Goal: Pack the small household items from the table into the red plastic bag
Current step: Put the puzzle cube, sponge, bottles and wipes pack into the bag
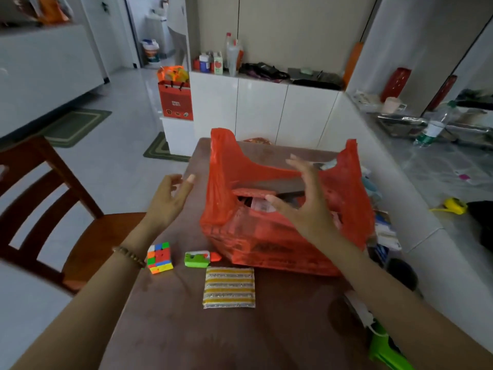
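Table [186, 329]: brown, under red plastic bag [266, 244].
Cabinet [261, 110]: white, behind bag.
Left hand [170, 201]: spread, empty, beside bag.
Right hand [306, 206]: spread, over bag.

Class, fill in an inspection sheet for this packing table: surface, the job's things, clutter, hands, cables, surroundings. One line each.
Surface: brown table, flat top.
Job's things: red plastic bag stands open with items already inside; puzzle cube, green gadget and striped scouring pad lie unpacked in front of it.
Clutter: papers and packets along the table's right edge; green plastic object at the near right.
Hands: left hand open, left of the bag; right hand open, in front of the bag's mouth; neither holds anything.
Cables: nothing seen.
Surroundings: wooden chair on the left; white cabinet with bottles behind.
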